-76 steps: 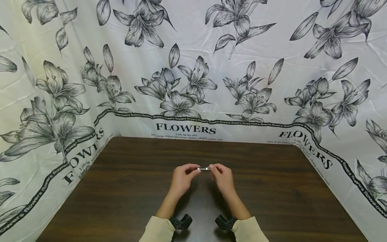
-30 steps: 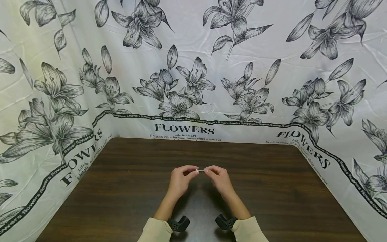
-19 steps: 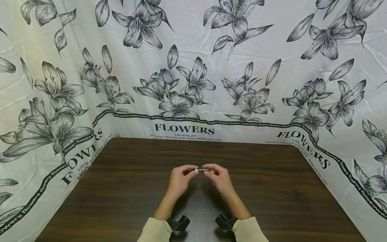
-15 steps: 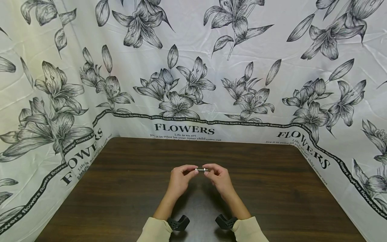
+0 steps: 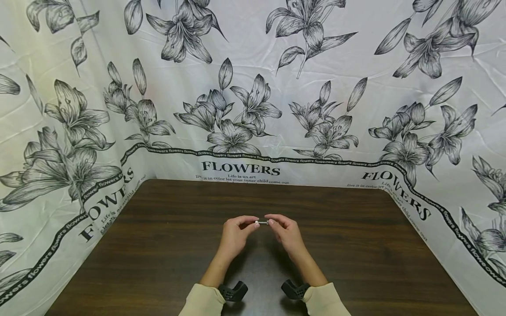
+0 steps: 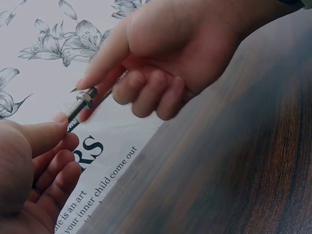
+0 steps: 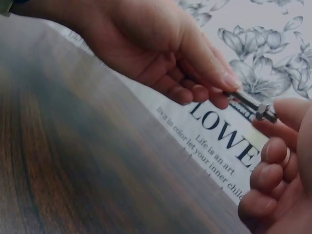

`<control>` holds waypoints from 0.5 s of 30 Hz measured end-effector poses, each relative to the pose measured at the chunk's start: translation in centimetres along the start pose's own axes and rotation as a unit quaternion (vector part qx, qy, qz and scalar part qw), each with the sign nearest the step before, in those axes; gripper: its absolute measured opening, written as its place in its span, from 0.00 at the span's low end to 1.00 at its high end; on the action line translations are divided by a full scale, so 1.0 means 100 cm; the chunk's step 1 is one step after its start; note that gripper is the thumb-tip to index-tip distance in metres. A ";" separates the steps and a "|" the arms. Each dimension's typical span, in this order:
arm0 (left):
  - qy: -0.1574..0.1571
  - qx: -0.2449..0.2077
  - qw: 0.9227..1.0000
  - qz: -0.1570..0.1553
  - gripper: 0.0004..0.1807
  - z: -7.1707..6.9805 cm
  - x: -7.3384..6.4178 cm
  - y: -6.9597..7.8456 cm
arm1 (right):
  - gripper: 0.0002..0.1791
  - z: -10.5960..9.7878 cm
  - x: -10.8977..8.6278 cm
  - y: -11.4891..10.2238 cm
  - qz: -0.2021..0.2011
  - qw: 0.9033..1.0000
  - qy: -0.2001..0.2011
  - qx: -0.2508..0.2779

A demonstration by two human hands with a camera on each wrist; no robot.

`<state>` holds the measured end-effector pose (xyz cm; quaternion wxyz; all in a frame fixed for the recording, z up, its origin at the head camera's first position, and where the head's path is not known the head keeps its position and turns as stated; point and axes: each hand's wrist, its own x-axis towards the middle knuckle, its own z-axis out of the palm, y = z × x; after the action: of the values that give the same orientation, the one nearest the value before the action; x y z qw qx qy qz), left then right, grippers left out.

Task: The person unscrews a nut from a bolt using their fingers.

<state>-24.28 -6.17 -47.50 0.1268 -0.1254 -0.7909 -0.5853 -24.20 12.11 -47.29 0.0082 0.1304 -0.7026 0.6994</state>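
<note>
Above the table, my left hand [image 5: 235, 236] pinches a silver metal bolt [image 5: 262, 222] between thumb and index finger, covering its left end. The bolt lies roughly level, pointing to my right hand [image 5: 290, 235]. A hex nut [image 6: 85, 99] sits on the threaded shank near the free end, plain in the left wrist view. Around that nut are the thumb and index finger of my right hand, the thumb at the bolt's tip. In the right wrist view the threads of the bolt [image 7: 247, 101] show between the left fingertips and the nut [image 7: 262, 111].
A dark brown wooden table [image 5: 158, 245] spreads beneath both hands. White cloth [image 5: 324, 140] with black flower drawings and lettering hangs along its back and sides. Each wrist carries a black camera mount, the left mount [image 5: 234, 292] and the right mount [image 5: 295, 290], beside cream sleeves.
My right hand has come slightly closer to the left since the earliest frame. Its thumb has shifted over the nut, which stood in plainer sight half a second ago. The left hand keeps its pinch.
</note>
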 end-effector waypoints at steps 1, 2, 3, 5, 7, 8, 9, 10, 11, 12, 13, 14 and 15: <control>0.000 -0.001 1.000 0.000 0.07 0.000 0.000 0.000 | 0.14 0.000 0.002 0.005 0.007 1.000 0.007 -0.008; 0.000 0.001 1.000 0.000 0.07 0.000 0.000 0.000 | 0.15 -0.001 0.003 0.010 0.012 1.000 0.014 -0.018; 0.001 0.003 1.000 0.001 0.07 0.000 0.000 0.000 | 0.15 0.000 0.004 0.014 0.016 0.999 0.022 -0.028; 0.001 0.004 1.000 0.000 0.08 0.001 0.000 0.000 | 0.19 0.000 0.004 0.017 0.023 0.998 0.031 -0.047; 0.001 0.004 1.000 0.001 0.08 0.001 -0.001 0.000 | 0.22 0.001 0.004 0.018 0.031 0.997 0.038 -0.060; 0.001 0.003 1.000 0.001 0.08 0.001 -0.001 0.000 | 0.24 0.001 0.004 0.019 0.035 0.997 0.038 -0.063; -0.001 0.004 1.000 0.001 0.08 0.002 -0.001 0.001 | 0.26 0.001 0.004 0.020 0.039 0.996 0.038 -0.065; -0.003 0.003 1.000 0.001 0.07 0.002 -0.002 0.001 | 0.28 0.002 0.003 0.020 0.041 0.996 0.036 -0.067; -0.004 0.003 1.000 0.001 0.07 0.003 -0.002 0.001 | 0.29 0.002 0.003 0.020 0.044 0.996 0.034 -0.067; -0.006 0.004 1.000 0.002 0.07 0.003 -0.002 0.001 | 0.30 0.002 0.003 0.020 0.047 0.996 0.032 -0.068; -0.007 0.006 1.000 0.004 0.07 0.003 -0.002 0.001 | 0.30 0.002 0.002 0.020 0.049 0.996 0.030 -0.068; -0.008 0.006 1.000 0.004 0.06 0.004 -0.002 0.001 | 0.31 0.002 0.002 0.020 0.051 0.996 0.028 -0.065; -0.009 0.008 1.000 0.005 0.06 0.004 -0.002 0.001 | 0.31 0.002 0.002 0.020 0.054 0.996 0.027 -0.063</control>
<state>-24.06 -5.79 -47.63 0.1237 -0.1335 -0.7961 -0.5771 -24.77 11.81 -49.16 -0.0023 0.0729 -0.7508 0.6565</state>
